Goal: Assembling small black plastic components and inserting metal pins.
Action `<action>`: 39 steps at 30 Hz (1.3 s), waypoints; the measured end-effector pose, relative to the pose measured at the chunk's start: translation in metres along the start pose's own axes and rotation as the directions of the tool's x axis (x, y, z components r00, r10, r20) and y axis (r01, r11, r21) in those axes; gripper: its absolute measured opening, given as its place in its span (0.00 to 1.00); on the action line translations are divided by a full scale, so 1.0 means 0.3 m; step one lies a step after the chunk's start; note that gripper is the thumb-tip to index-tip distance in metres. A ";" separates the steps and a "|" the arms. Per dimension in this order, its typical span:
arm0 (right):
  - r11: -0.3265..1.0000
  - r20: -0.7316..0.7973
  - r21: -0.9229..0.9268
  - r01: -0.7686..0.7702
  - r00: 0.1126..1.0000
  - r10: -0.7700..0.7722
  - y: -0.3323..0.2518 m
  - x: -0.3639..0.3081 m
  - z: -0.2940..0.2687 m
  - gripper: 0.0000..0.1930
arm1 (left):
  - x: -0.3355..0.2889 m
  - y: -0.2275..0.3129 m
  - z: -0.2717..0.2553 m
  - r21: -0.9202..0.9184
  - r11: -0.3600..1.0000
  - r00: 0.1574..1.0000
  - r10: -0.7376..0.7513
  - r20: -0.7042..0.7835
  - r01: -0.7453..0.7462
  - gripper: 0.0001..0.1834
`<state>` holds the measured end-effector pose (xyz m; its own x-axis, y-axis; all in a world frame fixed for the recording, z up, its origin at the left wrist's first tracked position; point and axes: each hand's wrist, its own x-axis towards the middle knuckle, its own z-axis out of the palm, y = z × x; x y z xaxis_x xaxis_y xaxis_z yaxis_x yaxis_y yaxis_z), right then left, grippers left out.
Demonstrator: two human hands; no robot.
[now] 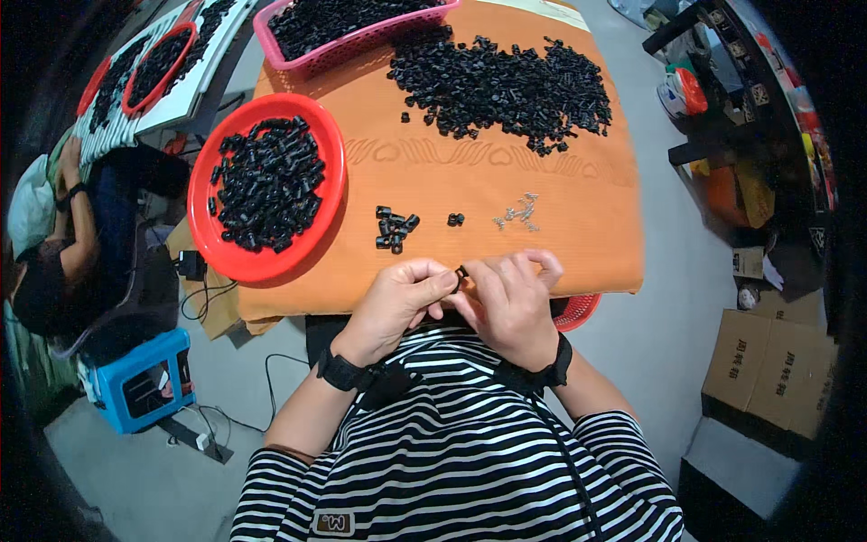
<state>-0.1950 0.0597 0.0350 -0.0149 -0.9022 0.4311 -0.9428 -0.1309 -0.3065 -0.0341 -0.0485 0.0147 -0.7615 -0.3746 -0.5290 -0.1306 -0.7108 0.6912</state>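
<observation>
Close to the table's near edge, my left hand (406, 294) pinches a small black plastic part (460, 275) between thumb and forefinger. My right hand (508, 294) meets it from the other side, its fingertips closed on the same part; the fingers hide most of it. Just beyond my hands lie a small cluster of black parts (395, 229), a separate pair of tiny black pieces (456, 219) and a scatter of small silver screw-like pieces (519, 212). To the left, a red round tray (336, 172) holds many black parts (271, 185).
A large heap of black pieces (506, 86) covers the far side of the orange-covered table (578, 235). Behind is a pink basket (316, 59). A red basket (578, 312) shows under the near right edge. Another person (81, 226) sits at left; cardboard boxes (768, 370) stand right.
</observation>
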 end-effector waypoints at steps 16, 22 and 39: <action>0.650 0.244 0.639 -0.412 0.909 0.337 0.019 0.020 -0.024 0.06 | -0.014 0.010 -0.021 0.117 0.983 0.988 0.138 0.064 -0.144 0.10; 0.933 0.082 0.324 -0.158 0.987 0.139 0.009 0.046 -0.043 0.07 | -0.015 0.002 -0.019 0.093 0.985 0.989 0.142 0.030 -0.144 0.10; 0.914 0.086 0.372 -0.162 0.987 0.140 0.023 0.045 -0.041 0.06 | -0.034 0.008 0.022 0.048 0.986 0.987 0.160 0.002 -0.160 0.10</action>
<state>-0.2058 0.0517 0.0491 -0.1179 -0.9434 0.3099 -0.7354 -0.1268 -0.6657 -0.0308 -0.0424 0.0249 -0.7739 -0.4822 -0.4105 -0.0372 -0.6125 0.7896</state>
